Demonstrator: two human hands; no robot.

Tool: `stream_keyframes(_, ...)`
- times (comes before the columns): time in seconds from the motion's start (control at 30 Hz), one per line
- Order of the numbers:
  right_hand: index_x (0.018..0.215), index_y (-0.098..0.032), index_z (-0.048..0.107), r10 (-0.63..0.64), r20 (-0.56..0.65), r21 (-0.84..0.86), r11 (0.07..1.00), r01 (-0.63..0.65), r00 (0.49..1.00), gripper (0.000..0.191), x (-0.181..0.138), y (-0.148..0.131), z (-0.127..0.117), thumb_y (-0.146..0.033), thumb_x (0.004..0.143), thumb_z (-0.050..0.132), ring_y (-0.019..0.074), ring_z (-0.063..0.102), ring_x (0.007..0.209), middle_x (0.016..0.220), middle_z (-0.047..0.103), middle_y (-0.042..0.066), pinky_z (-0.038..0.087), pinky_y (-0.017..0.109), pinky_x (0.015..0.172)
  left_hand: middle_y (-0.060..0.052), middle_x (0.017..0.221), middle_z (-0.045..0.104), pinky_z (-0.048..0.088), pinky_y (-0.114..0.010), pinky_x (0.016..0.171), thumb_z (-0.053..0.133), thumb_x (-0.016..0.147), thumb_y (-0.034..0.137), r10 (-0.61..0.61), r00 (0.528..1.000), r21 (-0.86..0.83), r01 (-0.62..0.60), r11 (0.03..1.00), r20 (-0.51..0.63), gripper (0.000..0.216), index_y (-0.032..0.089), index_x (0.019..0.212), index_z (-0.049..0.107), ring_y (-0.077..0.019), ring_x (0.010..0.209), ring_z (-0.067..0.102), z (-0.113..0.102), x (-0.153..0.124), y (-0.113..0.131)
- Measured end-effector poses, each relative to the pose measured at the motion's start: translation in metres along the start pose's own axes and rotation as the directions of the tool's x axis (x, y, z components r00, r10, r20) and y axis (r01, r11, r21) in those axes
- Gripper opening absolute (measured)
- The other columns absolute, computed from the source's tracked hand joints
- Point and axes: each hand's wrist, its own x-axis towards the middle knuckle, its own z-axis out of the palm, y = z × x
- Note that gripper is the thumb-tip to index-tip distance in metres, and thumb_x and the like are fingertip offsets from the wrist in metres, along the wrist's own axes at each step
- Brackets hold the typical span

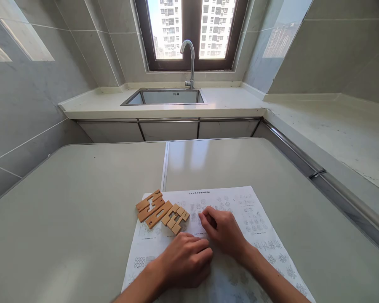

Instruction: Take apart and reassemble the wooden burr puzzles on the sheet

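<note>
Several flat wooden puzzle pieces [162, 212] lie side by side on the upper left part of a printed paper sheet [255, 219]. My left hand [186, 260] rests on the sheet just below the pieces, its fingers curled under, and what it holds, if anything, is hidden. My right hand [223, 229] sits beside it to the right, fingers bent inward with the tips pressed on the paper just right of the pieces. Neither hand touches the wooden pieces.
The sheet lies on a pale table [76, 210] made of two joined halves. Beyond a gap stands a counter with a steel sink [164, 97] and a tap [189, 59] under a window. Another counter [341, 134] runs along the right.
</note>
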Motion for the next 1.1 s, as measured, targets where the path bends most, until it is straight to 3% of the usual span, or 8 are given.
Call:
stream_keyframes(0.13, 0.072, -0.023, 0.05, 0.004, -0.003, 0.005, 1.0, -0.004, 1.0, 0.034, 0.001, -0.002, -0.002, -0.033, 0.104, 0.049, 0.0113, 0.037, 0.048, 0.056, 0.045, -0.006, 0.032, 0.025, 0.051, 0.002, 0.06, 0.053, 0.026, -0.032, 0.046, 0.047, 0.079, 0.009, -0.067, 0.997, 0.041, 0.068, 0.997, -0.045, 0.018, 0.022, 0.067, 0.044, -0.0141, 0.046, 0.042, -0.001, 0.001, -0.005)
stream_keyframes(0.43, 0.071, -0.023, 0.054, -0.029, -0.02, -0.022, 0.999, 0.029, 0.999, 0.034, 0.002, -0.003, -0.002, -0.032, 0.104, 0.049, 0.0115, 0.039, 0.046, 0.054, 0.048, -0.006, 0.034, 0.025, 0.051, 0.002, 0.062, 0.055, 0.033, -0.03, 0.048, 0.046, 0.079, 0.007, -0.169, 0.984, 0.036, 0.171, 0.985, -0.055, 0.017, 0.022, 0.071, 0.048, -0.0145, 0.047, 0.046, -0.001, 0.001, -0.014)
stream_keyframes(0.9, 0.071, -0.023, 0.053, -0.027, 0.001, -0.031, 0.999, 0.027, 1.0, 0.034, 0.001, -0.002, -0.002, -0.032, 0.104, 0.05, 0.0116, 0.04, 0.047, 0.055, 0.049, -0.005, 0.033, 0.025, 0.052, 0.003, 0.063, 0.058, 0.037, -0.029, 0.051, 0.046, 0.075, 0.007, -0.162, 0.98, 0.031, 0.167, 0.985, -0.118, 0.016, 0.023, 0.074, 0.05, -0.0138, 0.05, 0.047, -0.01, 0.0, -0.021)
stream_keyframes(1.1, 0.072, -0.023, 0.053, -0.036, 0.005, -0.028, 0.999, 0.036, 0.999, 0.034, 0.001, -0.004, -0.002, -0.032, 0.104, 0.05, 0.0116, 0.042, 0.047, 0.055, 0.051, -0.006, 0.034, 0.025, 0.052, 0.003, 0.062, 0.054, 0.034, -0.029, 0.05, 0.046, 0.082, 0.005, -0.155, 0.972, 0.045, 0.165, 0.985, -0.175, 0.021, 0.022, 0.072, 0.051, -0.0133, 0.051, 0.044, -0.019, -0.002, -0.026)
